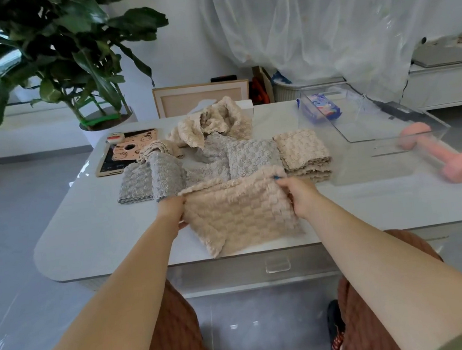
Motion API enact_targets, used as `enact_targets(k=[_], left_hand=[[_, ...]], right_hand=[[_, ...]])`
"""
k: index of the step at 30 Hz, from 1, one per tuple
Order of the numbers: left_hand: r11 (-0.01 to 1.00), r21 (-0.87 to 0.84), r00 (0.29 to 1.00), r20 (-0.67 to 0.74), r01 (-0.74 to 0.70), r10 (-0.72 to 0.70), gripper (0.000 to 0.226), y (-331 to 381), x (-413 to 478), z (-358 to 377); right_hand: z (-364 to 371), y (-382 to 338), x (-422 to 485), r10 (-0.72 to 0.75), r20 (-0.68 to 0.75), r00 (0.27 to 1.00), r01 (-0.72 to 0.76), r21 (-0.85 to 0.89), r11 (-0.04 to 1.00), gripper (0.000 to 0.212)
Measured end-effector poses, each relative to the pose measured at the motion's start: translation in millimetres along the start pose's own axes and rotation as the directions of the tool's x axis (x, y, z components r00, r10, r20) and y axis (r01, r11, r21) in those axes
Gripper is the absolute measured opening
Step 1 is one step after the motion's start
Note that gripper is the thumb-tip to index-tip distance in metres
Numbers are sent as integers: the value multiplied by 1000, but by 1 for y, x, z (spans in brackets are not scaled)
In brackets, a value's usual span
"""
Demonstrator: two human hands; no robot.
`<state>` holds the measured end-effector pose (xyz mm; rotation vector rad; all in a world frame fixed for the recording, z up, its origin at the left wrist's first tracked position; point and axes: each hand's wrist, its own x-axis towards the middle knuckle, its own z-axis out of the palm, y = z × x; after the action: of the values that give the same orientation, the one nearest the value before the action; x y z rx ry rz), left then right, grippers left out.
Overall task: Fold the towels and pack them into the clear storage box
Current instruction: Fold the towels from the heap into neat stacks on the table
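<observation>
Both hands grip one beige towel; two folded beige towels lie beside

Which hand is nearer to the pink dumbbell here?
The right hand. It grips the right edge of the beige towel, with the pink dumbbell farther to its right on the table. The left hand holds the towel's left edge, farther away.

The left hand and right hand are gripping opposite sides of a beige towel lying near the front edge of the white worktop. Grey towels and a folded beige stack are lying behind it, with the clear storage box standing to the right beside a pink dumbbell.
</observation>
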<state>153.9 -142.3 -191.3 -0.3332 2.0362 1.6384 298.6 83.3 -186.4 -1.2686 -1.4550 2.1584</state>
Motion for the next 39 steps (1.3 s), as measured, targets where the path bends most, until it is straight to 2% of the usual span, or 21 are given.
enact_targets(k=[2, 5, 7, 9, 12, 14, 17, 20, 22, 24, 26, 28, 30, 33, 35, 38, 39], left_hand=[[983, -164, 995, 43, -81, 89, 18, 10, -2, 0], [894, -425, 978, 78, -142, 193, 41, 24, -9, -3], [857, -479, 971, 35, -191, 236, 38, 34, -14, -5], [873, -415, 957, 13, -258, 289, 30, 40, -18, -6], [922, -74, 925, 7, -380, 381, 28, 42, -21, -6], [891, 123, 896, -20, -437, 443, 26, 38, -22, -9], [860, 200, 871, -53, -470, 488, 27, 32, -26, -13], [882, 191, 901, 40, -432, 432, 38, 31, -30, -15], [864, 271, 906, 123, -424, 406, 41, 31, -36, -15], [786, 408, 883, 145, -464, 447, 41, 31, -40, -15], [709, 505, 844, 79, -492, 530, 36, 32, -41, -15], [697, 504, 806, -2, -511, 592, 30, 32, -44, -15], [776, 407, 837, -48, -483, 546, 31, 35, -43, -14], [926, 250, 956, -6, -282, 293, 31, 38, -38, -15], [961, 219, 985, 58, -170, 161, 23, 36, -36, -18], [972, 192, 989, 86, -138, 123, 12, 31, -32, -22], [965, 216, 988, 84, -148, 132, 6, 28, -31, -23]], right_hand=[[7, -11, -8, -81, -28, 996, 82, 62, 995, 35], [14, -34, -15, -178, -95, 979, 193, 176, 965, 31], [16, -47, -20, -231, -125, 965, 255, 226, 940, 31], [18, -52, -27, -342, -187, 921, 368, 134, 920, 23], [19, -54, -33, -464, -202, 862, 489, 97, 867, 44], [20, -59, -40, -510, -191, 839, 530, 68, 845, 50], [22, -67, -50, -550, -153, 821, 564, 59, 824, 39], [21, -71, -50, -520, -119, 846, 532, 116, 839, 29], [20, -72, -52, -526, -118, 843, 538, 123, 834, 32], [19, -70, -49, -548, -139, 825, 563, 107, 819, 45], [20, -65, -49, -560, -147, 815, 575, 90, 813, 52], [20, -59, -48, -525, -140, 839, 540, 105, 835, 54], [19, -56, -47, -475, -164, 865, 498, 152, 854, 53], [13, -52, -44, -390, -140, 910, 411, 184, 893, 44], [8, -51, -44, -406, -50, 913, 408, 139, 902, 39], [6, -50, -44, -438, 70, 896, 439, -6, 898, 20], [6, -47, -43, -429, 106, 897, 436, -55, 898, 39]])
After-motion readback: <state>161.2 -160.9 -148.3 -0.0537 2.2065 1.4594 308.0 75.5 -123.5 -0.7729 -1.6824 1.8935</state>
